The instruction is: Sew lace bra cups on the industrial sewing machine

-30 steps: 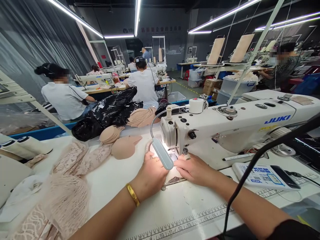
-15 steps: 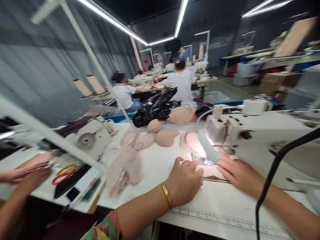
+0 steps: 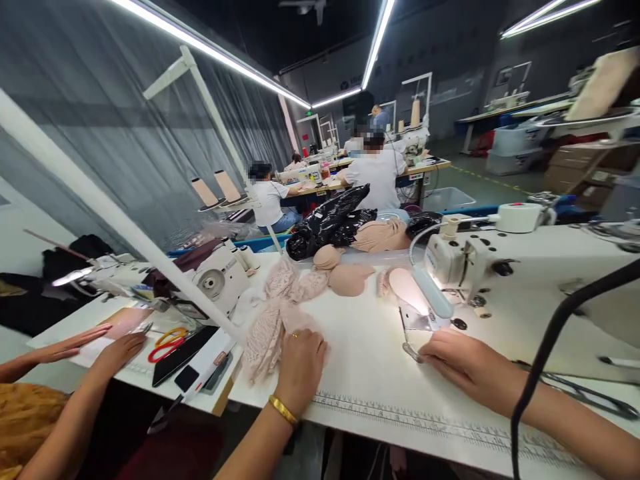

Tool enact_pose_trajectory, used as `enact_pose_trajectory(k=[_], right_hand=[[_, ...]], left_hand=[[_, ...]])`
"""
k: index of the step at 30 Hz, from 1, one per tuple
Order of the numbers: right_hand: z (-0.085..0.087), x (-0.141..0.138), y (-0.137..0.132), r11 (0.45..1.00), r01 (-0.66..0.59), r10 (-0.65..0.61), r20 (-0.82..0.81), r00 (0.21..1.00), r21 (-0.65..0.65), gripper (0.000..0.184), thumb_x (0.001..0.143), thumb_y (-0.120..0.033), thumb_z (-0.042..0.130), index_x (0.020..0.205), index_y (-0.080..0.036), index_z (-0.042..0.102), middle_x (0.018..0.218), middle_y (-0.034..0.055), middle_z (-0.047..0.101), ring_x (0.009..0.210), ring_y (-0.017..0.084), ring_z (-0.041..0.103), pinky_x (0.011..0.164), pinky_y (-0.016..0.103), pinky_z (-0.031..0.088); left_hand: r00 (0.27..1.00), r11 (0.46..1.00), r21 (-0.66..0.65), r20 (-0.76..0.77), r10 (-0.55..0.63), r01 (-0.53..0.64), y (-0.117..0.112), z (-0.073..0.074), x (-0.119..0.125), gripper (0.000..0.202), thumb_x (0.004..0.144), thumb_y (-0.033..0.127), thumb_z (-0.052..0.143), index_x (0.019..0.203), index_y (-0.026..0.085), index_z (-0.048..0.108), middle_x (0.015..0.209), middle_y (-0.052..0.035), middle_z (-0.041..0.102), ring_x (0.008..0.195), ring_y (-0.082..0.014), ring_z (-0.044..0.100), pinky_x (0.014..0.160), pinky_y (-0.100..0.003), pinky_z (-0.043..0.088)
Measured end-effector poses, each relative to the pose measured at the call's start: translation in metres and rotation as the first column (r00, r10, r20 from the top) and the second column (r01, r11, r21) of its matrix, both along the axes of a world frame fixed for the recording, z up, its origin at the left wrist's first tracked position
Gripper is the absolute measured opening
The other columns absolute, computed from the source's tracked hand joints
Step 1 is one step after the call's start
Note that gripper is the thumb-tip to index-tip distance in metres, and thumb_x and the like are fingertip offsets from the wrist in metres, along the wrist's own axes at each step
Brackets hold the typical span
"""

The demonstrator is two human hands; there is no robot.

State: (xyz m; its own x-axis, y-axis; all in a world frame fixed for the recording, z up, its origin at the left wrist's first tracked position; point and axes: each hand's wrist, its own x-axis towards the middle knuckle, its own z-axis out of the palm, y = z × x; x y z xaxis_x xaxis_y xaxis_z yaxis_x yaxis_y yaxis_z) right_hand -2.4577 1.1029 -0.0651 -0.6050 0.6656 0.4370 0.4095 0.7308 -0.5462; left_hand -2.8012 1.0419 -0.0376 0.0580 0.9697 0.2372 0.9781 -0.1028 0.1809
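My left hand (image 3: pixel 303 367), wearing a gold bangle and a ring, is closed at the edge of a pile of pale pink lace fabric (image 3: pixel 265 340), its fingertips partly hidden in the sheer cloth. Beside the needle plate (image 3: pixel 413 319) of a white sewing machine (image 3: pixel 530 260), my right hand (image 3: pixel 465 360) is closed in a pinch. A small metal tool with a rounded end (image 3: pixel 412 352) shows at its fingertips; the rest of it is hidden. Behind the needle area lies a beige cup piece (image 3: pixel 406 288) with a lace edge.
Beige moulded cups (image 3: pixel 350 280) and black plastic bags (image 3: pixel 330 223) lie at the back. A black cable (image 3: pixel 537 360) hangs before my right forearm. At left, a co-worker's hands (image 3: pixel 117 350) work near red-and-orange scissors (image 3: pixel 167 345). Eyeglasses (image 3: pixel 595 395) rest under the machine arm.
My left hand has moved left from the needle area to the lace pile. My right hand has shifted slightly nearer, and the metal tool now shows at its fingertips. The view has swung left.
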Motion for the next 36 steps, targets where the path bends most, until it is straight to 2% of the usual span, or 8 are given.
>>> enact_pose_trajectory(k=[6,10,15,19,24,28,32,36], right_hand=[[0.024,-0.035,-0.013,0.923,0.102,-0.096,0.034,0.995,-0.371,0.019,0.104,-0.034,0.059,0.101,-0.021,0.072,0.092,0.0051,0.072,0.085,0.022,0.066,0.076,0.035,0.050],[0.024,-0.053,-0.011,0.891,0.224,-0.221,0.055,0.974,-0.394,0.018,0.104,-0.035,0.063,0.102,-0.020,0.072,0.095,0.0059,0.071,0.086,0.023,0.064,0.075,0.035,0.046],[0.015,-0.078,-0.005,0.900,0.215,-0.229,0.008,0.973,-0.380,0.023,0.087,-0.022,0.084,0.106,-0.020,0.072,0.094,0.0048,0.070,0.094,0.025,0.061,0.084,0.037,0.045],[0.020,-0.076,-0.012,0.889,0.091,-0.150,-0.097,0.984,-0.448,0.008,0.100,-0.025,0.067,0.093,-0.021,0.070,0.081,-0.0007,0.066,0.077,0.017,0.059,0.071,0.029,0.045],[0.040,-0.051,-0.026,0.789,-0.130,-0.153,-0.397,0.905,-0.600,0.032,0.099,-0.049,0.066,0.086,-0.020,0.067,0.089,0.0020,0.065,0.086,0.019,0.059,0.079,0.032,0.045],[0.032,-0.042,-0.013,0.551,-0.283,-0.246,-0.477,0.844,-0.785,0.051,0.092,-0.069,0.070,0.083,-0.021,0.054,0.077,-0.0011,0.063,0.062,0.015,0.057,0.064,0.031,0.042],[0.010,-0.041,0.007,0.593,-0.155,-0.307,-0.401,0.863,-0.790,0.058,0.089,-0.078,0.069,0.083,-0.023,0.052,0.072,-0.0016,0.064,0.065,0.017,0.058,0.063,0.031,0.038],[0.003,-0.041,0.013,0.595,-0.182,-0.278,-0.413,0.867,-0.783,0.056,0.091,-0.076,0.068,0.085,-0.023,0.054,0.075,-0.0017,0.066,0.065,0.017,0.059,0.063,0.031,0.040]], left_hand=[[0.810,0.891,0.094,0.382,-0.445,0.445,-0.013,-0.011,0.044,0.022,0.106,0.029,0.051,0.113,0.025,0.072,0.112,-0.0074,0.076,0.104,-0.0221,0.070,0.093,-0.036,0.057],[0.789,0.979,0.118,0.579,-0.206,0.169,0.020,-0.006,0.026,0.043,0.092,0.041,0.067,0.132,0.023,0.067,0.142,-0.0149,0.064,0.136,-0.0365,0.055,0.118,-0.062,0.041],[0.706,0.960,-0.034,0.685,-0.179,0.276,0.048,-0.001,0.029,0.022,0.079,0.044,0.074,0.083,0.022,0.071,0.127,-0.0138,0.072,0.127,-0.0384,0.062,0.118,-0.062,0.040],[0.604,0.946,-0.020,0.774,-0.190,0.324,0.033,0.005,0.046,0.034,0.091,0.055,0.064,0.082,0.024,0.057,0.100,-0.0062,0.074,0.097,-0.0244,0.071,0.089,-0.040,0.058],[0.591,0.903,-0.160,0.798,-0.121,0.399,0.027,0.021,0.054,0.046,0.098,0.069,0.051,0.089,0.024,0.052,0.056,0.0087,0.045,0.047,-0.0125,0.043,0.048,-0.024,0.039],[0.728,0.917,-0.141,0.657,-0.196,0.374,0.082,0.044,0.041,0.053,0.094,0.072,0.056,0.089,0.021,0.068,0.073,-0.0025,0.066,0.067,-0.0209,0.064,0.064,-0.034,0.055],[0.836,0.992,0.076,0.533,-0.129,0.105,0.173,0.062,0.016,0.033,0.094,0.051,0.070,0.109,0.021,0.071,0.121,-0.0137,0.072,0.123,-0.0341,0.063,0.108,-0.051,0.050],[0.880,0.988,0.147,0.473,-0.024,-0.052,0.235,0.066,0.000,0.029,0.101,0.040,0.069,0.120,0.019,0.070,0.134,-0.0113,0.069,0.126,-0.0289,0.064,0.112,-0.055,0.050]])
